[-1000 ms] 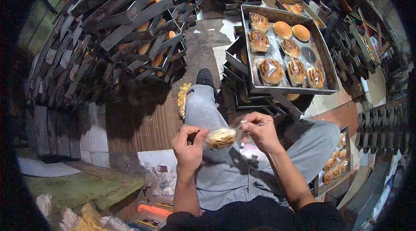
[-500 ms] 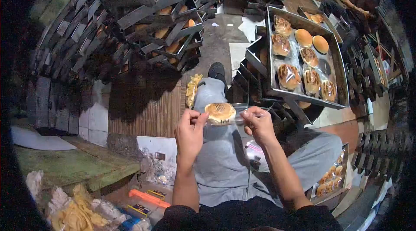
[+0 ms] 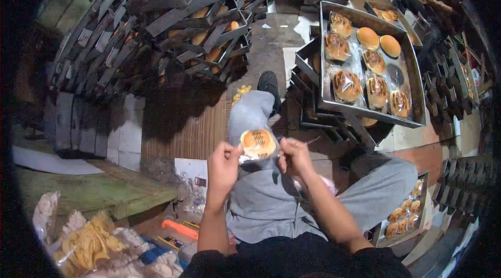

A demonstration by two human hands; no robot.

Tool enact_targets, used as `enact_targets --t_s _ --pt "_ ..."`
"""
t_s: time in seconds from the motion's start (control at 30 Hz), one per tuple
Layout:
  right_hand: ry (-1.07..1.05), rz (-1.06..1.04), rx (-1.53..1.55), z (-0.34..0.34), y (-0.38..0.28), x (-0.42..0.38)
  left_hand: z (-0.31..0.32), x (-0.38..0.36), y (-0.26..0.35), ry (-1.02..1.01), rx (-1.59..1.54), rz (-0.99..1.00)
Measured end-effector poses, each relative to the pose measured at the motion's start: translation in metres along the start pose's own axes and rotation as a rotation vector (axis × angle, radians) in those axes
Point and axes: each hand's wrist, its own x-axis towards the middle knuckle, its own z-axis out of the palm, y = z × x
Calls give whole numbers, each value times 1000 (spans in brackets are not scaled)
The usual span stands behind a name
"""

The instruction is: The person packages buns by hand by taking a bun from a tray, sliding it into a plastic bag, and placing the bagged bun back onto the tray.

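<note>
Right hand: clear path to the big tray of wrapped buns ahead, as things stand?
Probably not yet. The right hand and left hand both pinch the bagged bun. The tray lies ahead to the right with nothing between, but reach looks long.

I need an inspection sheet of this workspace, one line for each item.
Surface: no table; work is done over the lap, above the floor.
Job's things: wrapped bun between both hands.
Clutter: plastic bags at lower left.
Grippers: left hand and right hand each pinch the wrapper.
Cables: nothing seen.
Surroundings: tray of wrapped buns, stacked pans, a second tray by the knee.
</note>
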Motion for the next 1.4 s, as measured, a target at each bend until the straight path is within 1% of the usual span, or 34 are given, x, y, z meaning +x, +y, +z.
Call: enact_targets --t_s 0.03,0.07,0.1,0.13,0.2,0.23,0.27,0.33,0.37,0.4,0.43,0.47,0.53,0.57,0.6,0.63,0.67,0.7,0.73,0.8,0.87,0.93,0.97,1.0,1.03,1.07,1.1,1.13,1.17,1.2,1.23,1.3,1.33,1.4 --pt "21 60 77 0 14 -4 3 -12 -5 5 10 -1" --pt "41 115 152 -1 25 -5 9 -23 -9 -2 -55 -201" --pt "64 131 110 -1 31 -4 16 -28 -10 -16 -117 -398" --pt "69 130 127 -2 35 -3 26 -32 -9 -26 -102 -398" --pt "173 -55 -212 2 26 -7 48 -44 -6 -17 -434 -292" --pt "205 -25 -127 -2 14 -12 55 -48 -5 -78 -375 -173" --pt "218 -45 -119 -9 4 -18 56 -47 4 -100 57 217" --pt "50 -214 -77 -23 -22 -39 68 -52 22 -172 362 594" --pt "2 -296 -93 -20 -35 -58 78 -56 26 -194 342 623" --pt "32 -328 -96 -19 -59 -77 87 -64 27 -96 195 688" --pt "77 -412 -244 -22 -85 -94 95 -69 27 1 44 743" --pt "121 -490 -393 -26 -111 -110 103 -69 24 -19 20 767" --pt "291 -789 -517 -43 -175 -134 122 -65 9 -202 -57 571" --pt "311 -874 -402 -39 -212 -146 138 -59 1 -421 6 434" --pt "272 -902 -337 -46 -249 -148 153 -59 -15 -436 0 439" --pt "296 -997 -386 -69 -282 -131 168 -62 -36 -518 311 553" --pt "440 -897 -669 -102 -316 -123 177 -62 -54 -585 627 665" --pt "608 -575 -597 -83 -331 -134 178 -62 -68 -702 735 694" --pt "821 -382 -814 -113 -345 -132 177 -63 -66 -709 732 707" --pt "1350 -492 -1779 -186 -325 -131 177 -59 -54 -663 690 617" --pt "1070 -72 -1177 -128 -284 -162 167 -58 -47 -624 596 576" --pt "781 -74 -1412 -132 -198 -153 158 -56 -48 -564 332 618" --pt "590 -271 -1613 -145 -140 -137 158 -56 -54 -578 222 655" --pt "604 -111 -1667 -122 -95 -137 158 -54 -56 -581 222 651" --pt "445 -339 -1548 -112 -53 -137 155 -53 -57 -707 249 525" --pt "165 -575 -1543 -114 -24 -133 153 -53 -58 -832 277 396" --pt "156 -492 -1277 -96 -4 -135 153 -52 -57 -839 282 396" --pt "142 -353 -1404 -95 11 -132 153 -50 -55 -905 242 307" --pt "147 -355 -1385 -100 17 -133 153 -46 -52 -969 207 220" --pt "149 -361 -1369 -102 18 -133 153 -43 -42 -970 216 228" --pt "150 -369 -1367 -98 6 -133 150 -44 -24 -895 56 197" --pt "300 -645 -1306 -91 -30 -141 145 -45 12 -759 -189 200" --pt "304 -646 -1302 -84 -55 -146 152 -39 8 -763 -185 202" --pt "213 -475 -1371 -69 -103 -153 165 -17 -9 -792 251 435"
